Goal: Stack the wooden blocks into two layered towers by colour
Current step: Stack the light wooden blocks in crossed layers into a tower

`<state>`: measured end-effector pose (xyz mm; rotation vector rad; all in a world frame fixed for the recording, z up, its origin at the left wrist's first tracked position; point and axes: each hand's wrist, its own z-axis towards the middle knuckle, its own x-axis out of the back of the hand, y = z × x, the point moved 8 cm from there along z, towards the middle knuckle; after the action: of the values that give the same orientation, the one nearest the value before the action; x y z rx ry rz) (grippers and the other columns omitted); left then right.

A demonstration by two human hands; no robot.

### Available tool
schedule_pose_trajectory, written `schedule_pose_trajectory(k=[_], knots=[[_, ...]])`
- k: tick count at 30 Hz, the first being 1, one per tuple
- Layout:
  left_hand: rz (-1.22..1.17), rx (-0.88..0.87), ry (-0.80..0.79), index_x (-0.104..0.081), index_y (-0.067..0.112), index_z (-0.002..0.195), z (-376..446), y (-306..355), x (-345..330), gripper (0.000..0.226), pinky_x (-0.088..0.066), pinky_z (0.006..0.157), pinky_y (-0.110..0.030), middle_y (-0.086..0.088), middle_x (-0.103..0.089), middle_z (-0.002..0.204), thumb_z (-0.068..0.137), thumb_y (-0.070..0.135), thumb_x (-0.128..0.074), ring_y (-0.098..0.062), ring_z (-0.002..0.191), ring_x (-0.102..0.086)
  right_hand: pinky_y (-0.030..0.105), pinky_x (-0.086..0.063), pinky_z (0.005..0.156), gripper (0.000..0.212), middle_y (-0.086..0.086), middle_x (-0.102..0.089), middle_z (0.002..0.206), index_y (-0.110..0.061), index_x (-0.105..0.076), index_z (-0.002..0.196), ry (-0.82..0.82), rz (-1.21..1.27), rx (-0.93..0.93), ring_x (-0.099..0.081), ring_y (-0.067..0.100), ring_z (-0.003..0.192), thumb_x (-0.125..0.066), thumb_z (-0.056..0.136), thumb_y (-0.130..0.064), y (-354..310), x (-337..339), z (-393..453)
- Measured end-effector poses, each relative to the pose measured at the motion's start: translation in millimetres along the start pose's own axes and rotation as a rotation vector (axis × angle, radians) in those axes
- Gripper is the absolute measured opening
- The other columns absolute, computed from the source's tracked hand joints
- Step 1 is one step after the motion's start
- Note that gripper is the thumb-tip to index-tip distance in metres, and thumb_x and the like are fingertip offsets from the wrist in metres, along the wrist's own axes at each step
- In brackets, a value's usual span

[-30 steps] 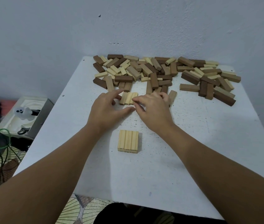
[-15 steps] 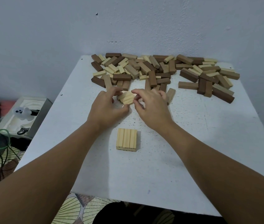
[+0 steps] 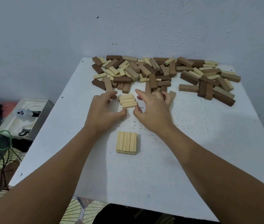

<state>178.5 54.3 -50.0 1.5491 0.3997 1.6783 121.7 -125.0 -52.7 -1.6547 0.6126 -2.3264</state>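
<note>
On the white table lies a flat layer of three light wooden blocks, side by side with their ends towards me. Just beyond it a second row of three light blocks lies crosswise between my hands. My left hand cups the row's left end with fingers and thumb. My right hand pinches its right end. Whether the row rests on the table or is slightly lifted, I cannot tell. Along the far edge sprawls a mixed pile of dark, mid-brown and light blocks.
A pale wall rises directly behind the pile. Left of the table, lower down, a tray with a small white figure sits beside a green cable. The table's left edge runs diagonally; its front edge is close to my body.
The row of three light blocks between my hands has been turned from lengthwise to crosswise. Both hands have spread to its ends. The near layer has not moved.
</note>
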Motion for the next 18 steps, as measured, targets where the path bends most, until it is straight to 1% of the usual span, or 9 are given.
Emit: schedule_pose_trajectory(k=[2, 5, 8, 10, 12, 13, 14, 17, 18], knots=[[-0.003, -0.009, -0.003, -0.062, 0.031, 0.138, 2.1, 0.3, 0.9, 0.066, -0.034, 0.085, -0.007, 0.019, -0.063, 0.117, 0.076, 0.039, -0.083, -0.008, 0.117, -0.050, 0.046, -0.007, 0.120, 0.058, -0.016, -0.070, 0.117, -0.033, -0.047, 0.152, -0.013, 0.029, -0.009, -0.047, 0.012, 0.126, -0.060, 0.096, -0.038, 0.7, -0.7, 0.3], [-0.007, -0.016, -0.013, -0.068, 0.034, 0.133, 5.0, -0.2, 2.3, 0.060, -0.033, 0.082, -0.007, 0.020, -0.063, 0.111, 0.076, 0.043, -0.083, -0.006, 0.112, -0.052, 0.044, -0.002, 0.121, 0.059, -0.019, -0.071, 0.119, -0.033, -0.045, 0.154, -0.018, 0.063, -0.012, -0.046, 0.008, 0.127, -0.062, 0.097, -0.036, 1.2, -1.0, 0.6], [-0.017, -0.021, -0.017, -0.071, 0.037, 0.129, 5.7, 1.5, 4.2, 0.052, -0.035, 0.082, -0.009, 0.031, -0.058, 0.104, 0.079, 0.037, -0.085, -0.003, 0.107, -0.051, 0.043, -0.002, 0.120, 0.058, -0.017, -0.072, 0.120, -0.032, -0.044, 0.154, -0.023, 0.083, -0.014, -0.048, 0.010, 0.129, -0.062, 0.099, -0.035, 2.0, -1.5, 1.0], [-0.020, -0.034, -0.014, -0.073, 0.036, 0.126, 4.7, 4.0, 4.7, 0.048, -0.036, 0.082, -0.006, 0.037, -0.056, 0.099, 0.080, 0.033, -0.085, 0.002, 0.101, -0.051, 0.042, -0.002, 0.120, 0.058, -0.016, -0.073, 0.120, -0.032, -0.044, 0.154, -0.023, 0.099, -0.012, -0.049, 0.010, 0.129, -0.062, 0.099, -0.033, 2.0, -1.9, 0.7], [-0.039, -0.032, -0.006, -0.074, 0.034, 0.125, 4.3, 3.9, 5.3, 0.047, -0.036, 0.080, -0.002, 0.037, -0.055, 0.096, 0.080, 0.028, -0.085, 0.007, 0.098, -0.052, 0.042, -0.001, 0.121, 0.059, -0.016, -0.072, 0.120, -0.032, -0.044, 0.155, -0.024, 0.106, -0.009, -0.049, 0.010, 0.129, -0.063, 0.099, -0.034, 1.3, -1.7, 0.4], [-0.053, -0.025, -0.004, -0.074, 0.033, 0.125, 4.2, 3.3, 5.7, 0.047, -0.037, 0.080, -0.001, 0.036, -0.056, 0.096, 0.080, 0.026, -0.085, 0.010, 0.098, -0.053, 0.043, 0.000, 0.122, 0.061, -0.016, -0.072, 0.121, -0.032, -0.044, 0.155, -0.022, 0.106, -0.008, -0.049, 0.010, 0.129, -0.063, 0.098, -0.035, 1.1, -1.5, 0.4], [-0.062, -0.016, -0.002, -0.074, 0.033, 0.127, 4.3, 2.2, 6.1, 0.049, -0.037, 0.080, -0.002, 0.033, -0.057, 0.097, 0.080, 0.027, -0.085, 0.009, 0.099, -0.054, 0.043, 0.000, 0.122, 0.062, -0.016, -0.071, 0.121, -0.032, -0.044, 0.155, -0.017, 0.102, -0.007, -0.049, 0.011, 0.129, -0.064, 0.097, -0.036, 0.8, -1.1, 0.4], [-0.069, 0.000, 0.006, -0.070, 0.033, 0.131, 4.2, -1.3, 7.3, 0.057, -0.040, 0.085, -0.011, 0.015, -0.064, 0.109, 0.077, 0.033, -0.087, -0.003, 0.104, -0.055, 0.046, 0.002, 0.122, 0.064, -0.014, -0.068, 0.125, -0.032, -0.043, 0.155, -0.016, 0.080, 0.003, -0.047, 0.014, 0.130, -0.062, 0.094, -0.041, 0.4, -1.0, 0.6], [-0.074, -0.008, 0.012, -0.069, 0.031, 0.131, 3.7, -1.6, 7.6, 0.059, -0.042, 0.086, -0.014, 0.013, -0.065, 0.111, 0.076, 0.034, -0.088, -0.006, 0.104, -0.055, 0.047, 0.004, 0.123, 0.066, -0.013, -0.068, 0.125, -0.032, -0.041, 0.156, -0.032, 0.078, 0.005, -0.046, 0.014, 0.131, -0.061, 0.094, -0.041, 0.0, -2.2, 0.6]])
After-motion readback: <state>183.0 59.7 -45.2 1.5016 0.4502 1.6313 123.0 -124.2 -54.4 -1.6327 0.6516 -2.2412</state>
